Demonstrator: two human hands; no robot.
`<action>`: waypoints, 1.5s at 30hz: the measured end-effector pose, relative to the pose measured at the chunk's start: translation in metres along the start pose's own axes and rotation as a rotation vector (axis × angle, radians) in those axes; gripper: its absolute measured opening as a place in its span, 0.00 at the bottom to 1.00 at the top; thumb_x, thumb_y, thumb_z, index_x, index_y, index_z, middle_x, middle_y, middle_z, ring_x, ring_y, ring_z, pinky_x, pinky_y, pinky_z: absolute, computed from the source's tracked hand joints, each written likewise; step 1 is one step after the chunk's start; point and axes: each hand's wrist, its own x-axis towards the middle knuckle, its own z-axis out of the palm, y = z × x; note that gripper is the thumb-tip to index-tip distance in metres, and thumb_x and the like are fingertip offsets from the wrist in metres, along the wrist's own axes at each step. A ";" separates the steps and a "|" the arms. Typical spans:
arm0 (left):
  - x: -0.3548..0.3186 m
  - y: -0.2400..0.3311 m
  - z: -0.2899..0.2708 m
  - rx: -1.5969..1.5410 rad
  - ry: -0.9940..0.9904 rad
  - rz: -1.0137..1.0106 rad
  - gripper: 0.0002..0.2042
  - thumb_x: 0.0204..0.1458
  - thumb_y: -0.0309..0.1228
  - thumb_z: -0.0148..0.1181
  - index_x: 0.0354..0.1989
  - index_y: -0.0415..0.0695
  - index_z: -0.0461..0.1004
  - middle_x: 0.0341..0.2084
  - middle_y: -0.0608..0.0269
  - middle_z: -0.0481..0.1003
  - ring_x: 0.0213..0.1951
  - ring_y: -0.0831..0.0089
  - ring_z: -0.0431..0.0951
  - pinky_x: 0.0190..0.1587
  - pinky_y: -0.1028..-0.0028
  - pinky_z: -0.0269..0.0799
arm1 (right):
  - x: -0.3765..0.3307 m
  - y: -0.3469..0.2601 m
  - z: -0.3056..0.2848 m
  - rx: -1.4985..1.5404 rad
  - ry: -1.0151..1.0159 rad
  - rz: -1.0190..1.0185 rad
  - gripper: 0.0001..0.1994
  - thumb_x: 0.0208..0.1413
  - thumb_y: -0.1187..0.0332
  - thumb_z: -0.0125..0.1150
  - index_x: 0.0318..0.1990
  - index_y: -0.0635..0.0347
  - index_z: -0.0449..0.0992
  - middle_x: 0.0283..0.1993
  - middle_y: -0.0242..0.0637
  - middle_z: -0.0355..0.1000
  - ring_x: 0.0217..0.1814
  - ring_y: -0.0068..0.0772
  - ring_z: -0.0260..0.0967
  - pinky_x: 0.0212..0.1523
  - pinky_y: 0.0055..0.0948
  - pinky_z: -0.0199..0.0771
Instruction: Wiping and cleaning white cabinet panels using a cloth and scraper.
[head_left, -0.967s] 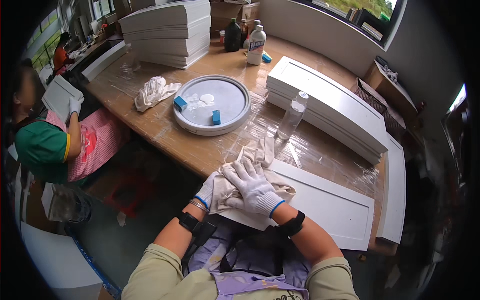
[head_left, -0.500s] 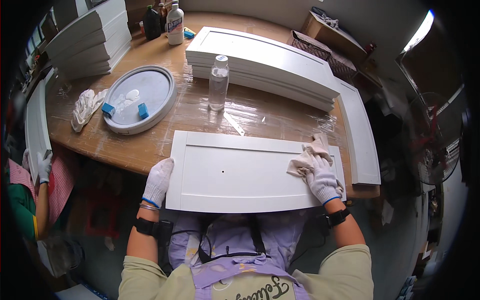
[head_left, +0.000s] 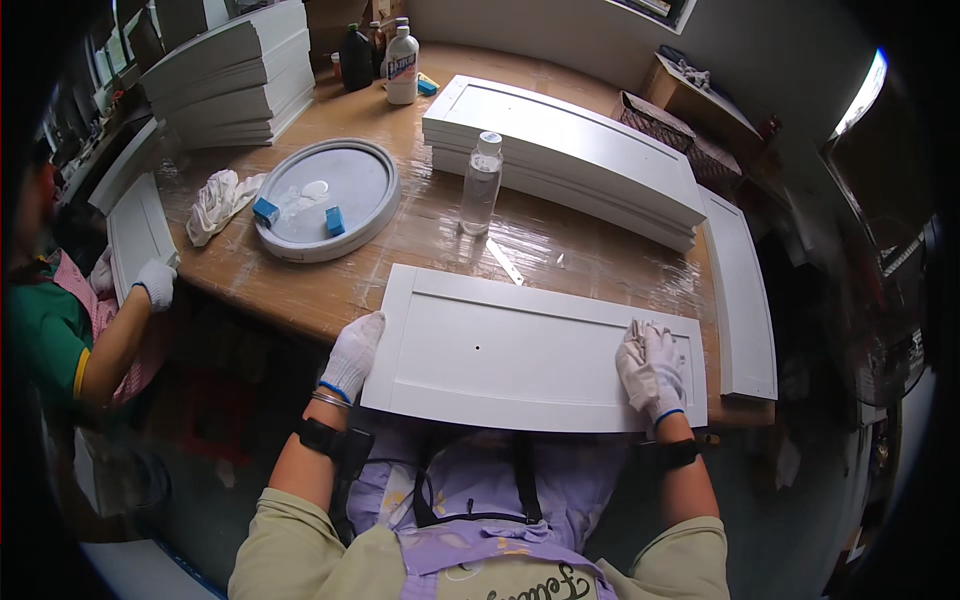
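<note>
A white rectangular panel [head_left: 520,350] with a raised border and a small dark hole lies at the table's front edge, its near side over my lap. Around its left end, my left hand [head_left: 355,352] in a white knit glove is closed on the edge. My right hand [head_left: 662,375], gloved alike, rests on the panel near its right end. It is closed on a bunched off-white cloth [head_left: 630,362], partly hidden by the fingers. Behind the panel are a clear bottle [head_left: 481,190] of liquid with a white cap and a flat white strip [head_left: 505,262].
Panel stacks stand at the back [head_left: 570,160] and far left [head_left: 235,80]; another panel [head_left: 740,300] lies right. A round grey lid [head_left: 330,250] carries blue blocks beside a crumpled cloth [head_left: 215,207]. More bottles [head_left: 402,75] stand behind. A co-worker's gloved hand [head_left: 157,282] holds a panel at left.
The cloth, spread under my right hand before, is now bunched in it. That hand has moved nearer the panel's front edge. The whole view has shifted, and the co-worker's panel has tilted.
</note>
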 end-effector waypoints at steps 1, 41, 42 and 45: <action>-0.004 -0.008 -0.003 0.010 0.046 -0.002 0.21 0.62 0.42 0.48 0.45 0.32 0.73 0.36 0.52 0.78 0.40 0.68 0.75 0.46 0.71 0.69 | -0.014 -0.056 -0.016 -0.051 -0.059 -0.092 0.42 0.46 0.43 0.59 0.68 0.45 0.53 0.71 0.49 0.45 0.73 0.56 0.37 0.70 0.54 0.36; -0.018 0.039 -0.060 0.535 0.312 0.038 0.17 0.57 0.43 0.53 0.48 0.46 0.73 0.42 0.51 0.76 0.44 0.54 0.76 0.47 0.62 0.71 | -0.061 -0.129 -0.120 1.458 -0.266 -0.157 0.24 0.53 0.75 0.58 0.59 0.63 0.64 0.50 0.38 0.68 0.50 0.29 0.68 0.50 0.26 0.71; -0.030 0.035 -0.057 0.564 0.318 0.067 0.18 0.56 0.43 0.53 0.49 0.45 0.72 0.42 0.51 0.76 0.44 0.55 0.76 0.46 0.62 0.71 | -0.062 -0.161 -0.117 1.450 -0.321 -0.246 0.24 0.53 0.74 0.59 0.58 0.62 0.65 0.49 0.38 0.69 0.49 0.28 0.68 0.50 0.26 0.71; -0.055 0.042 -0.030 0.564 0.164 0.000 0.20 0.54 0.43 0.53 0.52 0.47 0.70 0.42 0.49 0.76 0.43 0.54 0.76 0.46 0.61 0.71 | -0.066 -0.236 -0.082 0.875 -0.231 -0.784 0.27 0.49 0.69 0.61 0.59 0.55 0.64 0.55 0.46 0.66 0.59 0.43 0.64 0.58 0.38 0.65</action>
